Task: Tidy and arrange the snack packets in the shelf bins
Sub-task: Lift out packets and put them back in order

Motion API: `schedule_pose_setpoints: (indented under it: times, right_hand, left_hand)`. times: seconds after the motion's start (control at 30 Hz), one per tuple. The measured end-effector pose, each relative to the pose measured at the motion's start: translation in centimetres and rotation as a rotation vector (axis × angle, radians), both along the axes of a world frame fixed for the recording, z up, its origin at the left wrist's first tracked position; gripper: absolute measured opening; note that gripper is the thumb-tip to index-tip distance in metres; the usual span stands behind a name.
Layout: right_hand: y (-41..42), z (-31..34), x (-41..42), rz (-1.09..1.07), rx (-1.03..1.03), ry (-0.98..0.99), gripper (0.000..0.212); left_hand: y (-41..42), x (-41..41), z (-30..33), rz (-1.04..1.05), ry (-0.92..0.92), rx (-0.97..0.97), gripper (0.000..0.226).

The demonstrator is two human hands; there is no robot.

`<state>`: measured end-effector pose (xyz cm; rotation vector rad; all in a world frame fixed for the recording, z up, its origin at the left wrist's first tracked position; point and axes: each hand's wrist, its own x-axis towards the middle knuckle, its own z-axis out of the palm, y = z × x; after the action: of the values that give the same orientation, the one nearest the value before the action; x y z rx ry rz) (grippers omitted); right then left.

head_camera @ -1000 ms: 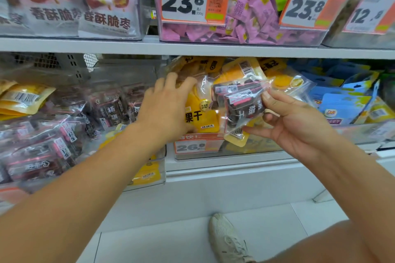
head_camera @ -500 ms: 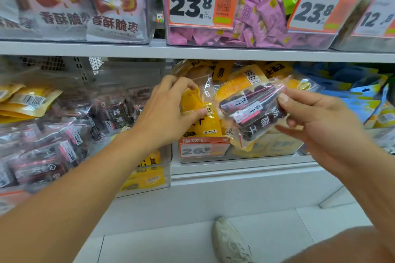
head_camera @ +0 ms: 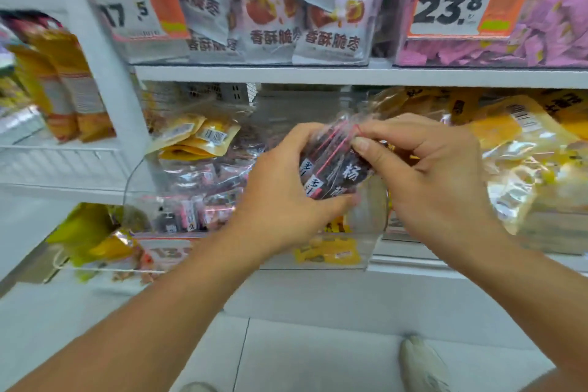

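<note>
I see open room at frame centre above the clear plastic bin (head_camera: 136,175); the white shelf edge (head_camera: 318,76) caps it overhead.

White metal shelving (head_camera: 350,76), two tiers in view, above a pale tiled floor (head_camera: 318,356)

Upper tier: clear bin of silver-white packets (head_camera: 273,25), beside it a bin of pink packets (head_camera: 553,25). Lower tier: clear bin (head_camera: 375,200) with dark packets (head_camera: 197,175) and yellow packets (head_camera: 203,140) on top; to its right, a bin of yellow packets (head_camera: 521,153). Floor: one pale shoe (head_camera: 421,363)
</note>
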<state>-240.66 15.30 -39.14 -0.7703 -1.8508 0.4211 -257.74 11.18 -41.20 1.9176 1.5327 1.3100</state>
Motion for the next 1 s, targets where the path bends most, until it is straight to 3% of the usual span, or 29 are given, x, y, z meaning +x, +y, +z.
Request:
schedule_pose_setpoints:
  times: [0.1, 0.23, 0.37, 0.43, 0.57, 0.77, 1.0]
  right_hand:
    - [1.2, 1.1, -3.4, 0.077, -0.014, -0.236, 0.027]
    - [2.8, 1.4, -5.6, 0.095, -0.123, -0.505, 0.073]
    - [5.0, 0.7, -6.8, 0.210, -0.234, -0.322, 0.056]
    - [6.3, -0.1, -6.6, 0.134, -0.234, -0.319, 0.047]
    - [8.3, -1.6, -6.8, -0.153, -0.178, -0.458, 0.042]
    - [10.1, -4.1, -10.4, 0.039, -0.381, -0.542, 0.044]
    - [10.4, -5.3, -12.4, 0.012, -0.469, -0.491, 0.045]
  left_hand:
    - [1.2, -3.4, -0.5, 0.108, -0.094, 0.024, 0.062]
    - [2.6, -7.2, -0.1, 0.004, -0.033, -0.073, 0.068]
    - [3.1, -7.8, -0.1, 0.020, 0.125, -0.095, 0.081]
    - [2.6, -8.6, 0.1, 0.127, 0.270, -0.049, 0.084]
    - [0.6, -11.8, -0.6, 0.265, 0.467, 0.107, 0.033]
    - [-0.8, -12.3, -2.3, 0.160, 0.743, -0.207, 0.083]
    - [-0.1, -11.6, -2.2, 0.176, 0.951, -0.270, 0.093]
